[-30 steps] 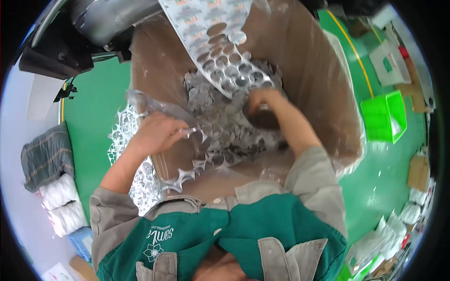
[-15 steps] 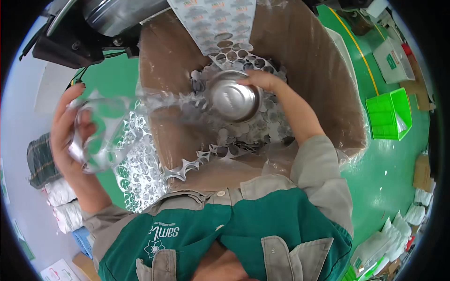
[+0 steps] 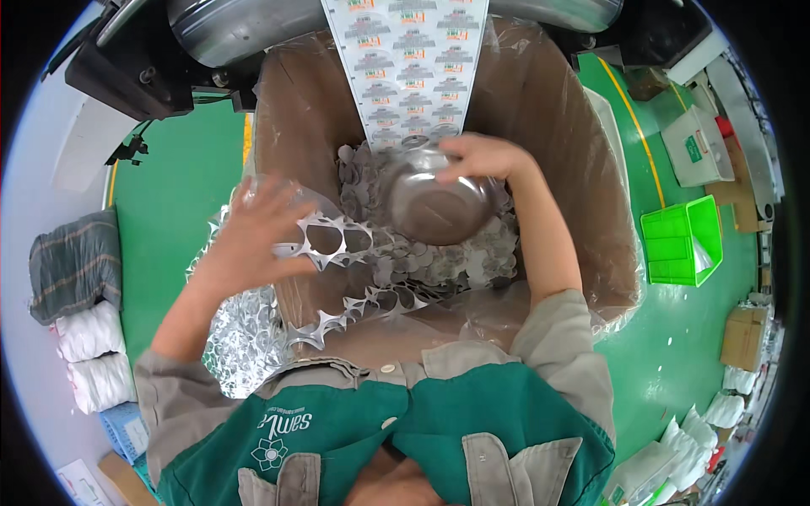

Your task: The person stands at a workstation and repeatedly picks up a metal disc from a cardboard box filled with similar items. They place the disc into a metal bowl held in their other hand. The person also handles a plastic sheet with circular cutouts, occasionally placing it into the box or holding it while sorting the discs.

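Left hand (image 3: pixel 253 240) has swung back in, open grip now pressing the punched foil web (image 3: pixel 337 244), while the right hand (image 3: pixel 481 156) still clutches the metal bowl (image 3: pixel 434 202) over the box (image 3: pixel 548 110) of discs.

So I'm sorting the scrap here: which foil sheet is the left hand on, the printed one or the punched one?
The punched sheet, silver with round holes, draped over the box's near edge. The printed sheet hangs untouched at the far side.
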{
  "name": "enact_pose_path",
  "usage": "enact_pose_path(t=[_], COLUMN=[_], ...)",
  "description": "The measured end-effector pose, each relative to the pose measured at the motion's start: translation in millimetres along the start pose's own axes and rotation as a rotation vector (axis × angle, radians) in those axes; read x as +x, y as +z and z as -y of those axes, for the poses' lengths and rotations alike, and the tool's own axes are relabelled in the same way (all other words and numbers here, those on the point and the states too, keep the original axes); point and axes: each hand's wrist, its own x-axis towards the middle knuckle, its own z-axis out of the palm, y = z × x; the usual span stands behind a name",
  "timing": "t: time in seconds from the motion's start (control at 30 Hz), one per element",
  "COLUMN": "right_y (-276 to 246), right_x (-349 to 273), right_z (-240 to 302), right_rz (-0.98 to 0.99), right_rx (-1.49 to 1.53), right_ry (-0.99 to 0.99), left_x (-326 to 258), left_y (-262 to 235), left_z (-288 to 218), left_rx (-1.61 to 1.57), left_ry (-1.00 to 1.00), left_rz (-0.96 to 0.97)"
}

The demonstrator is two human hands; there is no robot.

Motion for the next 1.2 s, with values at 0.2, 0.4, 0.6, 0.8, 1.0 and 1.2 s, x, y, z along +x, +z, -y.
enact_pose_path(t=[0.2,0.4,0.6,0.8,1.0,1.2], right_y=[-17.8,75.0,83.0,-17.0,-3.2,42.9], right_x=[18.6,56.9,59.3,-20.4,-10.1,56.8], right_z=[-100.3,-242.5,-165.2,29.9,-10.4,-166.8], right_rz=[0.042,-0.627,0.377,-0.094,0.154,-0.336], right_rx=[1.578,0.043,-0.752,-0.11,0.901,-0.604], right_ry=[-0.802,0.7,0.394,-0.126,-0.657,0.407], left_x=[25.1,27.8,35.2,23.1,-11.8,-133.4], left_y=[42.2,61.7,56.0,32.8,-40.3,-98.9], left_z=[2.6,8.1,6.7,0.0,6.1,74.2], left_rx=[0.005,-0.082,-0.097,-0.485,-0.98,-0.713], left_ry=[0.052,0.093,0.065,-0.17,-0.335,-0.563], left_rz=[0.426,0.16,0.164,0.058,-0.544,-0.964])
